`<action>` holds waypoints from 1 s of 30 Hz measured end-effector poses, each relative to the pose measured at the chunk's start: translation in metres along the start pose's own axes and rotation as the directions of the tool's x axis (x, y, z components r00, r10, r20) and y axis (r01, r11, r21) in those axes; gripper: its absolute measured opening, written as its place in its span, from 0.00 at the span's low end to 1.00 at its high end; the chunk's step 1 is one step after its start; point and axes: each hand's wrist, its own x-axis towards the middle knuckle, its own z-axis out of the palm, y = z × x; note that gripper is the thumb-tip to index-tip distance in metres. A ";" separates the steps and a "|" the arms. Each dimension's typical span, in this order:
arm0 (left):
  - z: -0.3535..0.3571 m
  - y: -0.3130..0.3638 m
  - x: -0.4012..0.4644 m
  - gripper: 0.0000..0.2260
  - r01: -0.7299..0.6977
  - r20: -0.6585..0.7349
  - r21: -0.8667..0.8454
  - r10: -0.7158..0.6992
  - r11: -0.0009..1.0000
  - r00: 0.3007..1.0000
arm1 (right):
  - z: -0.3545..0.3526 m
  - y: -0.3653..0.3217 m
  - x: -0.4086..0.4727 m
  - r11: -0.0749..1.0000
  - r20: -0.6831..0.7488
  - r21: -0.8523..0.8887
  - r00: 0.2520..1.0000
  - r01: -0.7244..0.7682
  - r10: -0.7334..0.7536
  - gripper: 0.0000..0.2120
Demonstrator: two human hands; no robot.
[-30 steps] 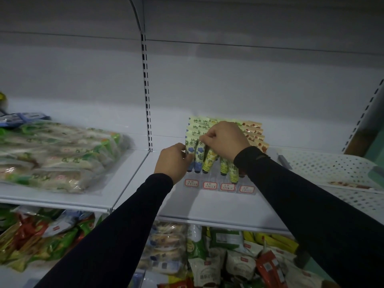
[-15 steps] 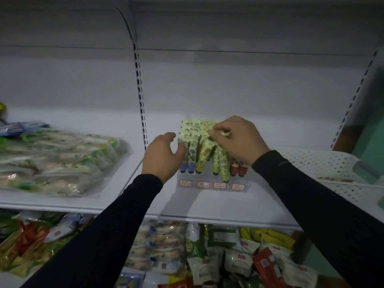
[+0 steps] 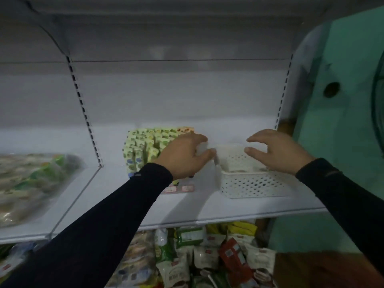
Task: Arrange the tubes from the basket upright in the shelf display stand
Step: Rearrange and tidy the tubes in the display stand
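Several green and yellow tubes [image 3: 145, 146] stand upright in rows in the clear display stand [image 3: 178, 189] on the white shelf. A white perforated basket [image 3: 251, 183] sits just right of the stand; its inside looks bare, though blur hides detail. My left hand [image 3: 185, 156] hovers in front of the stand's right part, fingers loosely spread toward the basket's left rim, holding nothing. My right hand [image 3: 276, 151] hangs over the basket's far right side, fingers spread and holding nothing.
The white shelf [image 3: 187, 210] carries bagged goods [image 3: 31, 183] on its left section, past a slotted upright [image 3: 83, 109]. Packets [image 3: 207, 256] crowd the shelf below. A green wall [image 3: 342, 142] stands at the right.
The view has swung right. Both hands have left the tubes: my left hand moved across the stand toward the basket, and my right hand moved over the basket, with fingers spread.
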 end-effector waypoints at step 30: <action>0.146 0.051 0.166 0.23 -0.134 0.764 0.057 0.043 0.989 0.643 | 0.043 0.095 0.060 0.968 0.656 -0.247 0.728 -0.046 0.202 0.23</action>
